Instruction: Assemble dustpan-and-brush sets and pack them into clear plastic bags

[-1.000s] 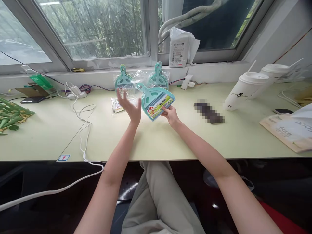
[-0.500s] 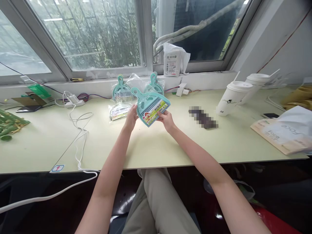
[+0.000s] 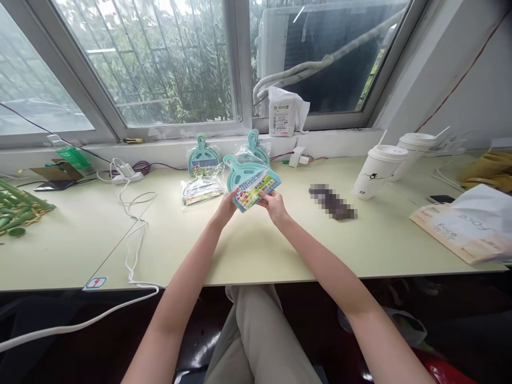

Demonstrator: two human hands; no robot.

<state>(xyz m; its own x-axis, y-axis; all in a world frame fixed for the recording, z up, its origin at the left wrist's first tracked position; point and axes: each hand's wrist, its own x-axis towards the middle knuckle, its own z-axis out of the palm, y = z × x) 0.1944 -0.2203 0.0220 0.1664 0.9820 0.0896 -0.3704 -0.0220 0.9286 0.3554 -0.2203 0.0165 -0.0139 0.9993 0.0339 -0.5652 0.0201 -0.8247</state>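
I hold a teal mini dustpan set [image 3: 248,180] with a coloured label above the pale green table [image 3: 256,250], tilted with its handle up and to the left. My left hand [image 3: 227,207] grips its lower left edge. My right hand [image 3: 273,204] pinches its lower right edge by the label. Behind it, two more packaged teal dustpan sets [image 3: 203,158] [image 3: 256,148] lean against the sill, and a clear plastic wrapper [image 3: 201,189] lies flat to the left.
A white cable [image 3: 134,234] and power strip [image 3: 127,173] lie left, green plastic parts [image 3: 18,205] at far left. Two white lidded cups [image 3: 378,170] stand right, a paper bag [image 3: 464,232] at far right. A white packet [image 3: 283,113] sits on the windowsill.
My left hand, open in the air a second ago, came onto the dustpan set's left edge. Both hands brought the set lower and closer to the table.
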